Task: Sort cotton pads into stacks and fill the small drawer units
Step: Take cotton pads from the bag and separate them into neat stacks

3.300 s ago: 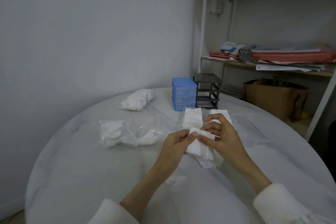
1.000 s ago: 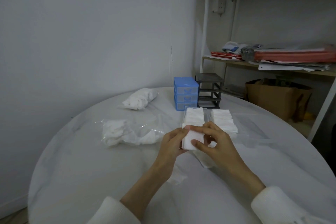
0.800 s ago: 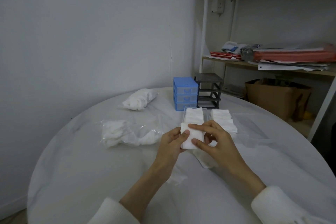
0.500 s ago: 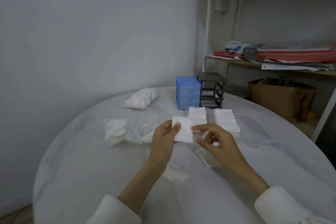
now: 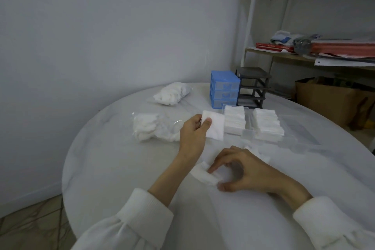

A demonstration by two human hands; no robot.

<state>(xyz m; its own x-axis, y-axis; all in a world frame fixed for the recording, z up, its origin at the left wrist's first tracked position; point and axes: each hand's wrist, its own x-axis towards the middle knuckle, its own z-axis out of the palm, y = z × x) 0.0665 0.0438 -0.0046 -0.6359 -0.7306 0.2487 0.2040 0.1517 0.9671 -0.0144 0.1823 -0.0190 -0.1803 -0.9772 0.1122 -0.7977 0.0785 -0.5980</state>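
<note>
Cotton pad stack (image 5: 214, 126): left hand (image 5: 192, 134) is pinching its left edge, above the table (image 5: 121, 168). Loose pad (image 5: 204, 174): right hand (image 5: 241, 170) is pinching it against the table.

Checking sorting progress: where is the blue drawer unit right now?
In the head view, the blue drawer unit stands at the table's far edge, touching or nearly touching the black drawer unit on its right, just behind the two pad stacks.
</note>
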